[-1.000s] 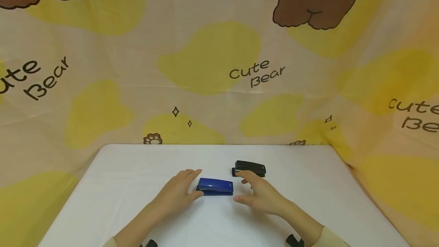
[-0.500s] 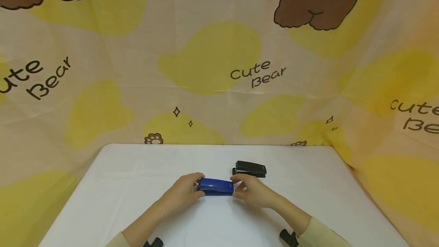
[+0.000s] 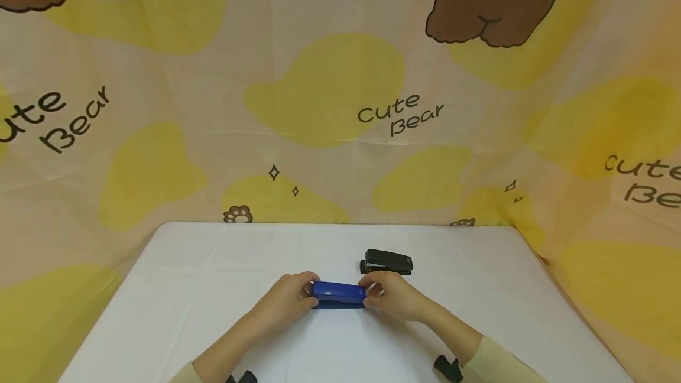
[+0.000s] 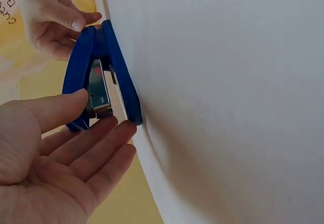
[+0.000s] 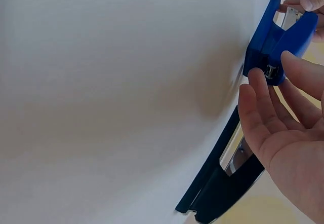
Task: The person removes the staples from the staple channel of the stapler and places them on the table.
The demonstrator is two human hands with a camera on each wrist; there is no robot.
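A blue stapler (image 3: 338, 292) lies crosswise between my two hands, low over the white table. My left hand (image 3: 283, 305) grips its left, mouth end. In the left wrist view, the thumb (image 4: 76, 105) presses the side of the top arm while fingers curl by the tip. My right hand (image 3: 398, 297) pinches the opposite, hinge end, thumb and fingers on either side, as the right wrist view shows. The stapler's arms stand apart, with the metal magazine (image 4: 99, 84) visible between them. Just behind my right hand stands a black stapler (image 3: 388, 260).
The white table (image 3: 213, 259) reaches back to a hanging cloth (image 3: 319, 99) printed with bears and yellow patches. The black stapler is close beyond my right fingers. Black wrist mounts (image 3: 448, 368) sit at both forearms.
My hands were apart on either side of the blue stapler; they have closed in on its two ends. The stapler has since shifted slightly toward me and to the right.
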